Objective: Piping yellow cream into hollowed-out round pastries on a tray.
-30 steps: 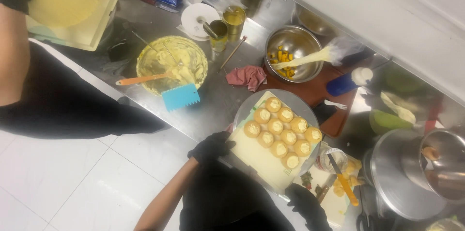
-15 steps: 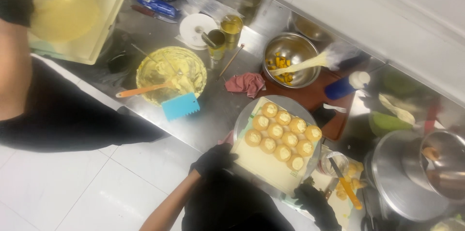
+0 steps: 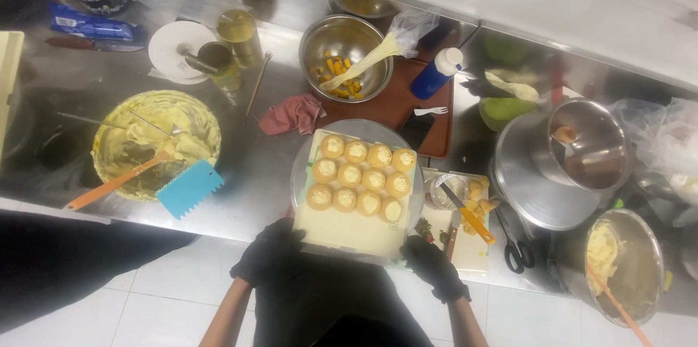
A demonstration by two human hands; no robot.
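Both my hands wear black gloves. My left hand grips the near left corner of a pale rectangular board, and my right hand grips its near right corner. The board carries several small round yellow pastries in three rows and rests over a round metal tray at the front of the steel counter.
A glass bowl of yellow cream with an orange spatula and a blue toothed scraper lie left. Behind are a pink cloth, a metal bowl with fruit pieces, a piping bag, and a blue bottle. Pots stand right. A dark-clothed person is at left.
The view has swung right and steadied, so the board of pastries now sits centred. Both hands stay on the board's near corners. The other person's arm left the frame.
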